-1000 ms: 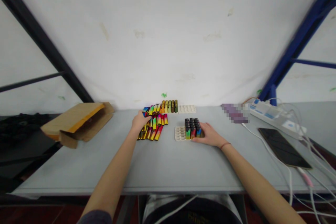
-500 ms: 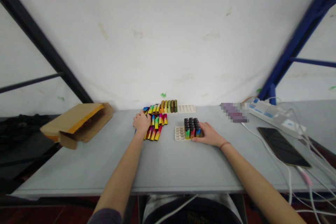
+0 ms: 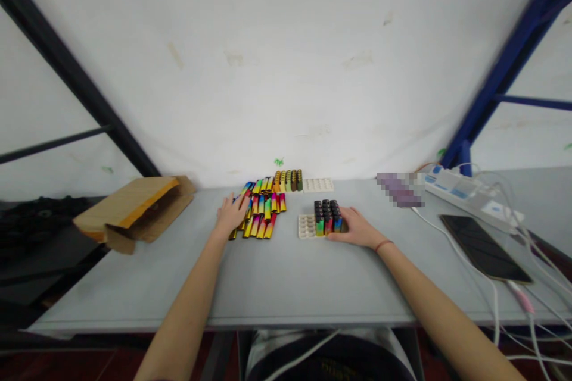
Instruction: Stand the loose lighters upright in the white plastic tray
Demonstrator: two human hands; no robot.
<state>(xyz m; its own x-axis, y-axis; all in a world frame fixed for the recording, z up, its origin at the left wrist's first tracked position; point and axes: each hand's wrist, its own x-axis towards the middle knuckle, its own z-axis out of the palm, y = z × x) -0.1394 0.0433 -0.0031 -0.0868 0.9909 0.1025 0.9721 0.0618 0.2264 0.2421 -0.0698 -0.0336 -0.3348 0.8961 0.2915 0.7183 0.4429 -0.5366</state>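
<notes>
My left hand (image 3: 232,216) lies with fingers apart on the left edge of a loose pile of rainbow-coloured metallic lighters (image 3: 263,211), holding nothing I can see. My right hand (image 3: 355,229) grips the right end of a white moulded tray (image 3: 306,227). Upright lighters (image 3: 326,218) with black tops fill that tray's right part, and its left cells show bare. Behind the pile stands a row of upright gold and olive lighters (image 3: 288,180), next to a second white tray (image 3: 318,185) with bare cells.
An open cardboard box (image 3: 134,212) lies at the left of the grey table (image 3: 268,286). To the right are a pixelated purple object (image 3: 399,190), a white power strip (image 3: 456,187), a dark phone (image 3: 485,248) and white cables running over the table edge.
My left hand has slid left and opened its fingers over the pile, and the lighters beneath it have shifted. My right hand and the tray have stayed in place.
</notes>
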